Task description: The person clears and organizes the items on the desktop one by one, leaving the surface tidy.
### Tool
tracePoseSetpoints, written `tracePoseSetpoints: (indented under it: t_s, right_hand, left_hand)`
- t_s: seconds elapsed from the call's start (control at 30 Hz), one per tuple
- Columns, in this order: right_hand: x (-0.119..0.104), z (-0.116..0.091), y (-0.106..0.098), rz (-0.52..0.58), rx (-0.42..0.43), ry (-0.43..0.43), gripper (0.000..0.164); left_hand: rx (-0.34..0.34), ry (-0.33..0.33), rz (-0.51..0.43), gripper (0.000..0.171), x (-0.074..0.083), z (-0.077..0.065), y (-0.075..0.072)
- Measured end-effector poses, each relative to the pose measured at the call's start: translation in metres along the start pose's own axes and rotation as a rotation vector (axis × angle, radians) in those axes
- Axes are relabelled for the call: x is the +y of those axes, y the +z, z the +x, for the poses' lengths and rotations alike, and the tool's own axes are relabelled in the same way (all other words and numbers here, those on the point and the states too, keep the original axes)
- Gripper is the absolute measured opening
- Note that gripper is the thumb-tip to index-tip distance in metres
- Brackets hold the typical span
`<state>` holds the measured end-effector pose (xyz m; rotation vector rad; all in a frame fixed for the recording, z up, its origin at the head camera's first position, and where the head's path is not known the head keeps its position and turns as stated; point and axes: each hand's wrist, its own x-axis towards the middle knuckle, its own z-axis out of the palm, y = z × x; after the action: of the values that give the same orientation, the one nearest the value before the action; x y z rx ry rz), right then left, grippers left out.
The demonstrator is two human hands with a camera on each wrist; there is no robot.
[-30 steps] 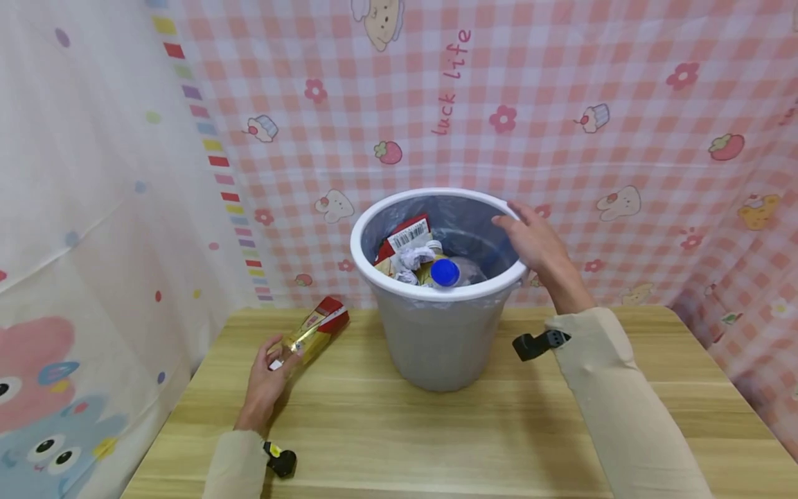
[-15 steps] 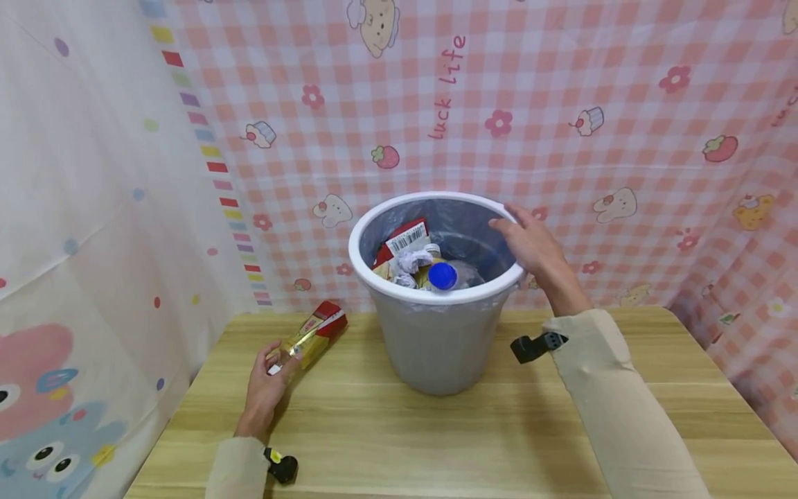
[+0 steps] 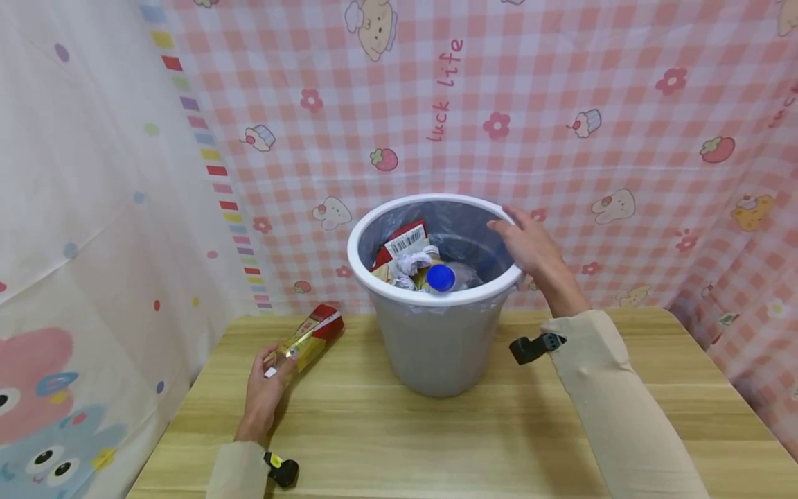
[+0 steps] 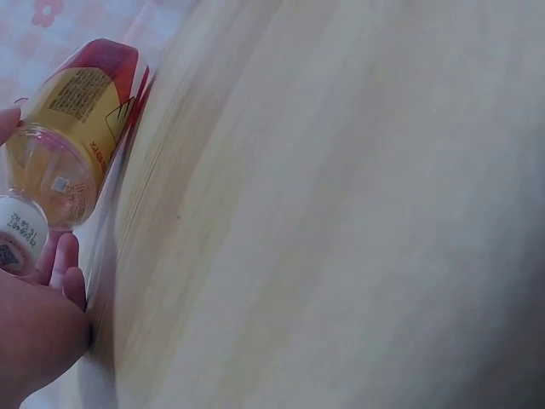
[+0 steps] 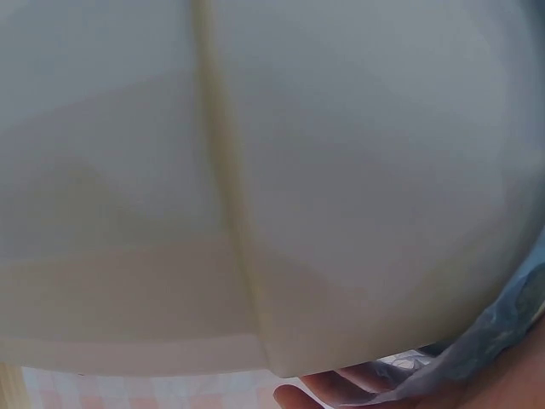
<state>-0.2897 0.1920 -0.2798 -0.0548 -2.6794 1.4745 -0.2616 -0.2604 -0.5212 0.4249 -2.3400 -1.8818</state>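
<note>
On the table's left side lies a plastic bottle (image 3: 316, 338) with a red and gold label. Its clear shoulder and white cap (image 4: 21, 232) face me in the left wrist view. My left hand (image 3: 267, 388) holds the bottle around its neck end, thumb on one side and fingers on the other. At the centre stands a grey trash bin (image 3: 436, 346) with a white rim and a clear liner. My right hand (image 3: 537, 251) grips the bin's right rim, thumb over the inside, other fingers outside. The right wrist view shows the bin's outer wall (image 5: 366, 187) and part of the liner (image 5: 485, 349).
Inside the bin lie a clear bottle with a blue cap (image 3: 440, 278), crumpled white paper (image 3: 413, 263) and a red package with a barcode (image 3: 405, 241). Beneath everything is a wood-grain table (image 3: 386, 443). A pink checked curtain (image 3: 474, 159) hangs close behind the bin.
The head view has shifted slightly, so the scene sits a little lower and further left. Both hands keep their hold, and the bottle and bin stay in place on the table.
</note>
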Motion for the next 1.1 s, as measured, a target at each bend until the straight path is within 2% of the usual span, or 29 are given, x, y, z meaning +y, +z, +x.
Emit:
tracePoseSetpoints:
  t_s: [0.2,0.53,0.8,0.93,1.1]
  right_hand:
    - [0.000,0.001,0.001,0.005,0.005,-0.002,0.073]
    - [-0.001,0.000,0.001,0.004,0.002,0.003,0.072]
    - [-0.001,-0.001,0.000,-0.004,0.001,-0.015,0.071]
    - [-0.001,-0.001,0.000,-0.009,0.002,-0.016,0.071]
    - [-0.002,-0.001,0.000,-0.006,-0.003,-0.012,0.071]
  left_hand:
    - [0.013,-0.002,-0.068,0.074,-0.001,0.000,0.001]
    - [0.110,-0.012,-0.145,0.065,0.002,-0.001,0.003]
    - [0.140,-0.015,-0.232,0.047,0.014,-0.003,-0.002]
    - [0.146,-0.016,-0.226,0.044,0.023,-0.004,-0.007]
    - [0.152,0.023,-0.225,0.044,0.036,-0.005,-0.012]
